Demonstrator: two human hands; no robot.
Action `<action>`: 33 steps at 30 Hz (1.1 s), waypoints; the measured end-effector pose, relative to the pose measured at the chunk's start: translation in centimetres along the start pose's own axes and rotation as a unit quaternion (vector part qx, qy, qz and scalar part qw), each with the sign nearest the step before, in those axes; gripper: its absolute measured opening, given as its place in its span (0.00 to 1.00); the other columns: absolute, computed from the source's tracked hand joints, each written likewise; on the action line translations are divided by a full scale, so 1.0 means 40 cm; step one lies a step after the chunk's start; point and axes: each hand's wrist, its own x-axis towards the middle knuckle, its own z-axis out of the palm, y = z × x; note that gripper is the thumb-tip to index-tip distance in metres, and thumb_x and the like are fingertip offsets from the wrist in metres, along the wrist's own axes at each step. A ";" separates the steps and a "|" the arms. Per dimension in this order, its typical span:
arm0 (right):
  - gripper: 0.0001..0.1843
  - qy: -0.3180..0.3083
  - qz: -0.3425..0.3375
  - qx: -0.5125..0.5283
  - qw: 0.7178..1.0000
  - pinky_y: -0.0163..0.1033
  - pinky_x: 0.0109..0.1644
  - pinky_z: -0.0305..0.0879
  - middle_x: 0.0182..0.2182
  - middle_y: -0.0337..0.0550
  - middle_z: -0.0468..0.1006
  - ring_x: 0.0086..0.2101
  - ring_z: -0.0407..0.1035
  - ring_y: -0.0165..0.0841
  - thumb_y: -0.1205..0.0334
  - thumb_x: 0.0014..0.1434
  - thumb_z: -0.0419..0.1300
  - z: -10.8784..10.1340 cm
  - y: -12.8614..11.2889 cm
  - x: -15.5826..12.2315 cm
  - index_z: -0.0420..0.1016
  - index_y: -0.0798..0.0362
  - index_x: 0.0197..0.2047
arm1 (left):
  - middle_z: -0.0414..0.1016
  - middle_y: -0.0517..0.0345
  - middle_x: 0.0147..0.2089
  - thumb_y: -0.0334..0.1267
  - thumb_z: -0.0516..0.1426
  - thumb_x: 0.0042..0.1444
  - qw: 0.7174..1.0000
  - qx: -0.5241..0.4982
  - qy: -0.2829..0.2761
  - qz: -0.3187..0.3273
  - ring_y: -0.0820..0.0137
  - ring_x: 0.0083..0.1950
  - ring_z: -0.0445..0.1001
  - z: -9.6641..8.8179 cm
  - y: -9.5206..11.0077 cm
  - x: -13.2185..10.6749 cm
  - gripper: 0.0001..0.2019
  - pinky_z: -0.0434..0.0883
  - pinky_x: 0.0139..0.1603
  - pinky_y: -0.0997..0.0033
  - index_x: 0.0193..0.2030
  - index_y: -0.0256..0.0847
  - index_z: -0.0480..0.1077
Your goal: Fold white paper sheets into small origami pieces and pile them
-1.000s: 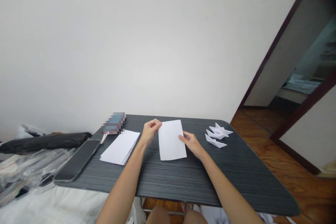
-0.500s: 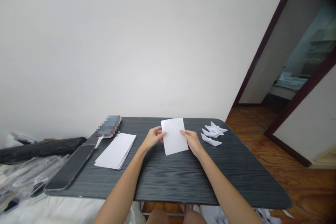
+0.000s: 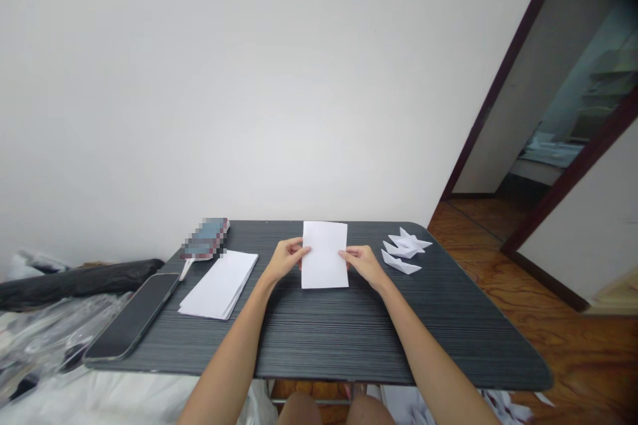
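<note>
A white sheet of paper (image 3: 325,255) is held over the middle of the dark table, its long sides running away from me. My left hand (image 3: 287,259) pinches its left edge, thumb on top and fingers partly hidden beneath. On the right edge my right hand (image 3: 365,263) grips it the same way. Left of my hands lies a stack of white paper (image 3: 219,284), its sheets slightly fanned. Several folded paper boats (image 3: 403,246) rest together at the far right of the table.
The dark table (image 3: 339,339) stands against a white wall. Near its left edge lies a black phone (image 3: 133,315); behind the stack is a pixelated device (image 3: 207,239) with a white strip. Plastic-wrapped items (image 3: 60,325) sit left of the table. Paper scraps (image 3: 506,405) lie below at right.
The sheet has turned slightly from a tilt to nearly straight and shifted a little left. Both hands have moved with it, still holding its side edges.
</note>
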 end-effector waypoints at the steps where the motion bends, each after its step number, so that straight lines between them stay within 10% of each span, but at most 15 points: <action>1: 0.14 0.002 -0.002 0.005 1.000 0.35 0.25 0.59 0.19 0.40 0.74 0.19 0.64 0.29 0.54 0.44 0.59 -0.002 0.001 0.000 0.75 0.58 0.24 | 0.67 0.61 0.18 0.43 0.56 0.45 1.000 -0.008 -0.013 -0.004 0.76 0.17 0.63 -0.001 0.001 0.000 0.19 0.61 0.18 0.78 0.41 0.32 0.69; 10: 0.12 -0.024 0.017 0.151 0.988 0.38 0.34 0.62 0.27 0.42 0.77 0.28 0.69 0.32 0.58 0.41 0.62 -0.007 0.000 -0.003 0.76 0.54 0.31 | 0.70 0.57 0.20 0.40 0.58 0.42 0.988 -0.141 0.008 -0.061 0.76 0.19 0.65 0.000 -0.002 0.000 0.13 0.63 0.21 0.76 0.31 0.30 0.72; 19: 0.07 -0.014 -0.007 0.070 0.997 0.36 0.33 0.62 0.25 0.40 0.77 0.27 0.68 0.31 0.65 0.42 0.57 -0.026 -0.007 -0.002 0.76 0.52 0.25 | 0.71 0.52 0.26 0.39 0.56 0.43 0.968 -0.206 -0.064 -0.125 0.74 0.23 0.69 0.011 -0.001 -0.004 0.11 0.65 0.24 0.75 0.26 0.31 0.69; 29: 0.24 -0.038 -0.062 0.126 0.989 0.42 0.43 0.61 0.44 0.44 0.71 0.42 0.66 0.36 0.59 0.46 0.57 -0.035 -0.053 -0.014 0.64 0.46 0.49 | 0.71 0.56 0.32 0.38 0.61 0.40 0.937 -0.321 -0.039 -0.131 0.74 0.28 0.69 0.068 -0.002 -0.002 0.19 0.65 0.27 0.78 0.40 0.38 0.65; 33: 0.17 -0.066 -0.085 0.118 0.987 0.43 0.48 0.57 0.50 0.45 0.64 0.49 0.59 0.38 0.59 0.43 0.61 -0.038 -0.071 -0.023 0.71 0.48 0.40 | 0.71 0.54 0.36 0.35 0.60 0.42 0.916 -0.367 -0.060 -0.151 0.74 0.31 0.70 0.076 -0.008 0.002 0.20 0.66 0.30 0.77 0.44 0.38 0.64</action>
